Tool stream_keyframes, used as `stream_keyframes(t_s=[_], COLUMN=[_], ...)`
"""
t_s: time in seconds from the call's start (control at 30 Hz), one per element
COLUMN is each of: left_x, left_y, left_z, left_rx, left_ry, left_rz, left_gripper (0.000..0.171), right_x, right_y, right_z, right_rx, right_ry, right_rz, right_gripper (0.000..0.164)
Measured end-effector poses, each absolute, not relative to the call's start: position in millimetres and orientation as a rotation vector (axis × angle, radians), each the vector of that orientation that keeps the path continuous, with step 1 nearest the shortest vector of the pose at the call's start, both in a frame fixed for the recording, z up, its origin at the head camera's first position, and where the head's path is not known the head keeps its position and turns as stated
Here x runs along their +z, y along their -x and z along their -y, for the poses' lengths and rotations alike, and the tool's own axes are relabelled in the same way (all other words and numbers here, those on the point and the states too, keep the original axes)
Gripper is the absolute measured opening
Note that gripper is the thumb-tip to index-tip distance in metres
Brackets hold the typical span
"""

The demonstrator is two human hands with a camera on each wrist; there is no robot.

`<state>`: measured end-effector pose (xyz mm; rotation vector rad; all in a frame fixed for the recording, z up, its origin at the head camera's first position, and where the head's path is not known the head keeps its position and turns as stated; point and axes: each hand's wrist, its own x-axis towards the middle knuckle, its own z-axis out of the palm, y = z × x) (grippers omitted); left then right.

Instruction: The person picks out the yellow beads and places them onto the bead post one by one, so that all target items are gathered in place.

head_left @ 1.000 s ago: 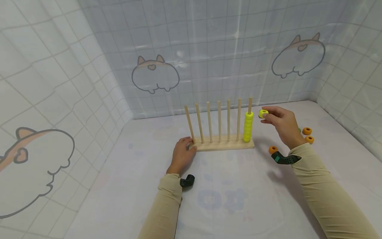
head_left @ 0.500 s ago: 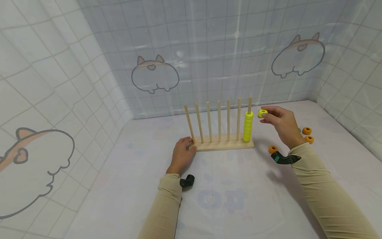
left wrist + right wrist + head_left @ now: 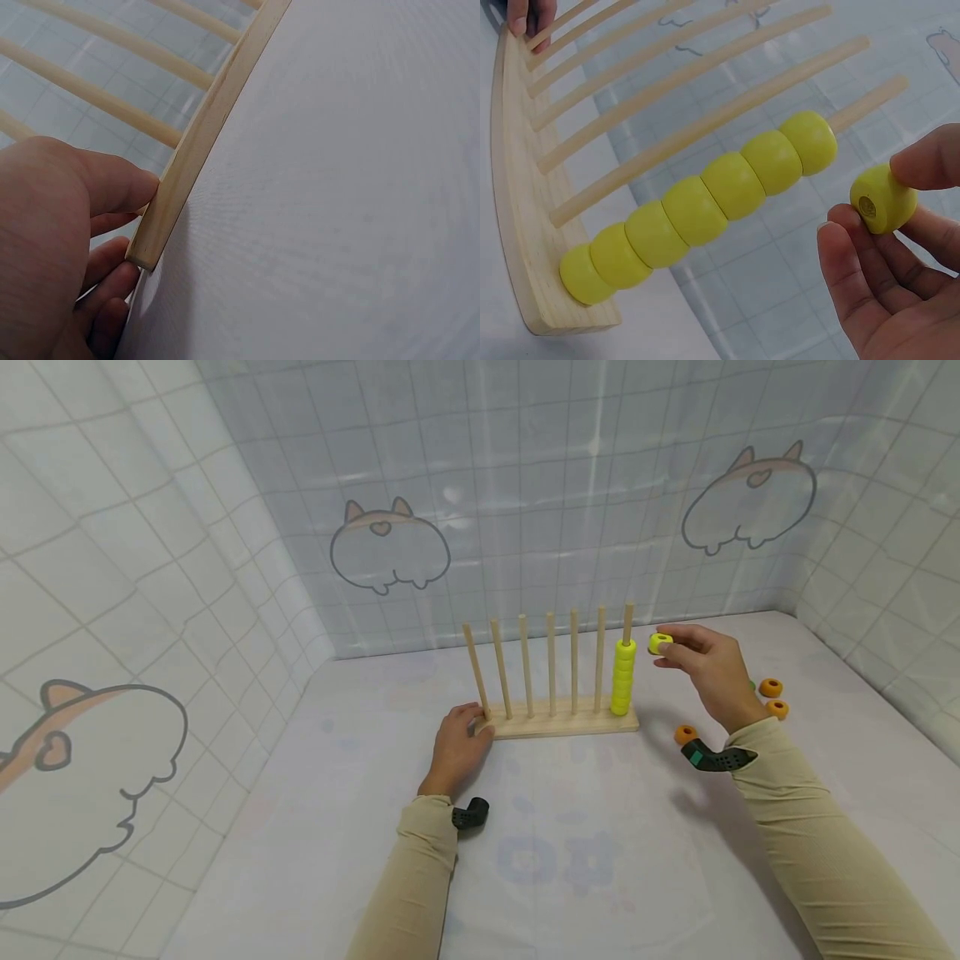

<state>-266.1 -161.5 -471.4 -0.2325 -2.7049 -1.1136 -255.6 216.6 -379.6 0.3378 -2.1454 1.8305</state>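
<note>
A wooden peg rack (image 3: 558, 724) with several upright pegs stands mid-table. Its rightmost peg (image 3: 870, 103) carries a stack of several yellow beads (image 3: 622, 678), with bare wood showing above the top one. My left hand (image 3: 457, 747) grips the left end of the base; the left wrist view shows the thumb (image 3: 124, 182) on the front edge and fingers behind the end. Between thumb and fingertips, my right hand (image 3: 712, 670) pinches one more yellow bead (image 3: 885, 199), just right of the stacked peg near its upper part. The bead's hole shows in the right wrist view.
Orange beads (image 3: 771, 688) lie on the table right of the right hand, with a green bead (image 3: 752, 686) partly hidden by that hand. Another orange bead (image 3: 685, 735) lies near the right wrist strap. A tile-patterned sheet (image 3: 525, 510) rises behind the rack.
Almost nothing differs. The right hand and its yellow bead have shifted very slightly left; the left hand and the rack stay where they were.
</note>
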Motion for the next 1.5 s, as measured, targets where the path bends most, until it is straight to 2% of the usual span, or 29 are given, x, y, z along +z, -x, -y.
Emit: stream_keyframes(t_s=[0.9,1.5], left_x=[-471.4,-470.1], left_y=[264.4,263.1], left_z=[161.5,161.7], left_rx=[-1.146,-1.14], left_ry=[0.246,0.248], left_rz=[2.687,2.681], left_gripper=[0.041,0.043], right_x=[-367.6,-340.2], right_y=[264.3,265.8], right_z=[-204.3,-196.1], right_rx=[2.012,2.068], right_ry=[-0.395,-0.411], right_rz=[1.954,1.871], right_gripper=[0.038,0.035])
